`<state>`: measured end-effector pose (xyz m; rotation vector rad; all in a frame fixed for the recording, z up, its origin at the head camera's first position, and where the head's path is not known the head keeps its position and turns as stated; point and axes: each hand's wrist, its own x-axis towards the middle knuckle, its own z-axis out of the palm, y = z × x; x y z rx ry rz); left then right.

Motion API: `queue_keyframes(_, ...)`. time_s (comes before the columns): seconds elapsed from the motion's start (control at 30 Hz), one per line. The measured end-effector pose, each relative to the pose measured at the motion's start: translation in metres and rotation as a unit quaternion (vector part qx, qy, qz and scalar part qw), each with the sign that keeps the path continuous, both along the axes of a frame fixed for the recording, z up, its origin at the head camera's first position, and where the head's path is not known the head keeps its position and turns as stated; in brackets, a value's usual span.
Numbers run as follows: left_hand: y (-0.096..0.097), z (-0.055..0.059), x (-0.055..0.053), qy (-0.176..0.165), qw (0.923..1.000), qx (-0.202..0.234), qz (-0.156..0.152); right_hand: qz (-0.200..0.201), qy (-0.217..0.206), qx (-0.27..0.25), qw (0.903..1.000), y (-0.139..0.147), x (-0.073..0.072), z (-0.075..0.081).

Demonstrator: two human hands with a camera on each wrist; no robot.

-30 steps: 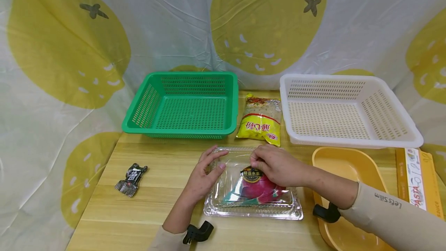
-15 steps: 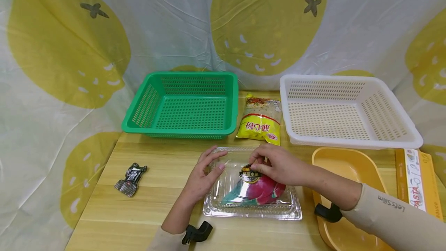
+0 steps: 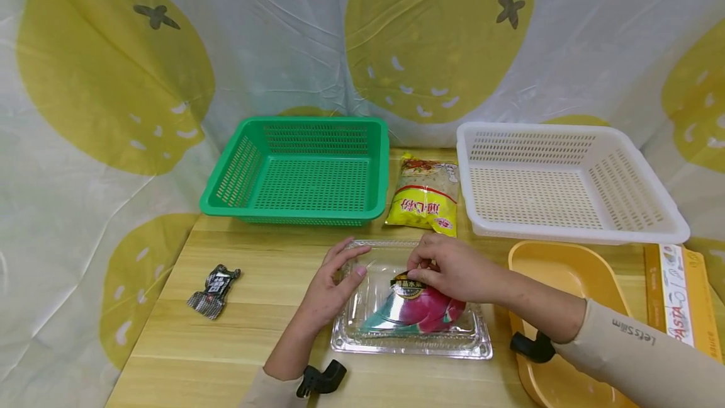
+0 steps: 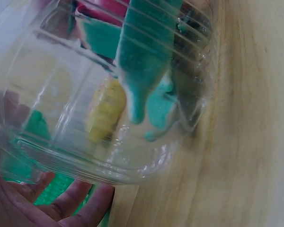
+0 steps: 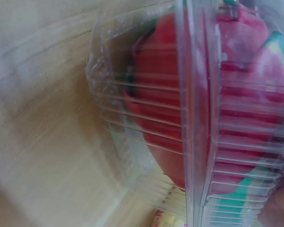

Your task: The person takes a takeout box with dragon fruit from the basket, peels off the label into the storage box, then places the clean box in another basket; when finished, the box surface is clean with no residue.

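Observation:
A clear plastic clamshell box (image 3: 396, 348) lies on the wooden table with its lid down. Inside it is a dragon fruit (image 3: 421, 310), red with green scales, also seen through the ribbed wall in the right wrist view. On the lid sits a black and gold label (image 3: 409, 287). My right hand (image 3: 453, 269) pinches this label by its upper edge, thumb and fingers curled together; the fingertips cover part of it. My left hand (image 3: 328, 288) rests on the box's left side with its fingers spread. In the left wrist view, its fingers show below the box.
Behind stand a green basket (image 3: 294, 213) and a white basket (image 3: 566, 232), with a yellow bag of pasta (image 3: 425, 200) between them. An orange tub (image 3: 557, 263) and a pasta box (image 3: 676, 298) are at the right. A small black packet (image 3: 214, 291) lies left.
The right hand shifts only slightly at the label. The label's face looks more bent and its printing less fully visible than a second ago. The left hand stays in place.

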<state>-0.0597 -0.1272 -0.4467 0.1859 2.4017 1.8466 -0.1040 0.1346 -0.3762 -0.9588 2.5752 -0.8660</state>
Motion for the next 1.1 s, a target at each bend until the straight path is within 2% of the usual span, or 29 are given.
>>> queue_keyframes(0.2,0.000,0.000,-0.001,0.004,1.0000,0.000,-0.005,-0.004,-0.031,-0.018,0.9993,0.004,-0.001,-0.002)
queue_keyframes(0.47,0.000,0.001,-0.001,-0.002,1.0000,-0.005,-0.005,0.005,-0.044,-0.049,0.9978,0.007,-0.003,-0.006)
queue_keyframes(0.77,0.001,0.001,-0.001,0.012,0.9998,-0.009,-0.012,0.007,-0.075,-0.056,0.9955,0.010,-0.004,-0.006)
queue_keyframes(1.1,0.000,0.001,-0.002,0.009,0.9999,-0.006,-0.013,0.014,-0.103,-0.080,0.9913,0.013,-0.006,-0.005)
